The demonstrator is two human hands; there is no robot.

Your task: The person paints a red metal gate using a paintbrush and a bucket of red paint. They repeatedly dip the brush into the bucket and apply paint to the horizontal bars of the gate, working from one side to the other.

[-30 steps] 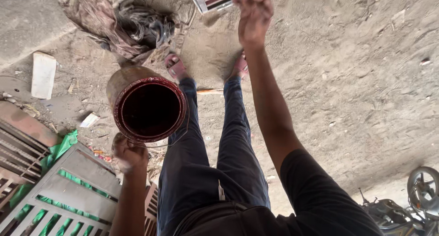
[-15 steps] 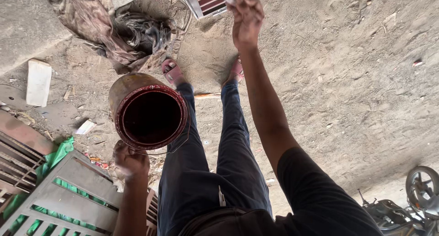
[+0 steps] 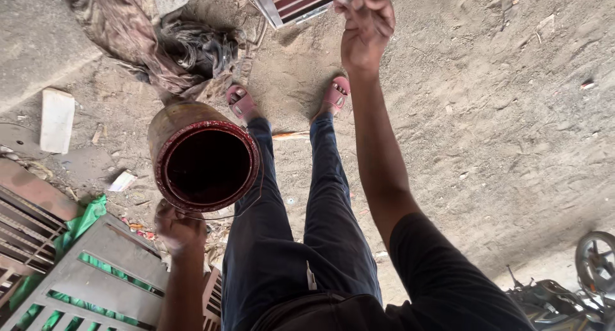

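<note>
Below, left hand (image 3: 178,223) grips paint can (image 3: 204,158) — tilted

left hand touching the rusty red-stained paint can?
Touching. In the head view, the left hand sits right under the rim of the rusty cylindrical metal can with dark red inside, its thin wire handle running down into the closed fingers.

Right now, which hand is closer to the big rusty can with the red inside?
The left hand. It sits right under the can, gripping its wire handle. The right hand is far off, stretched out past the feet toward a red-and-white grille.
</note>
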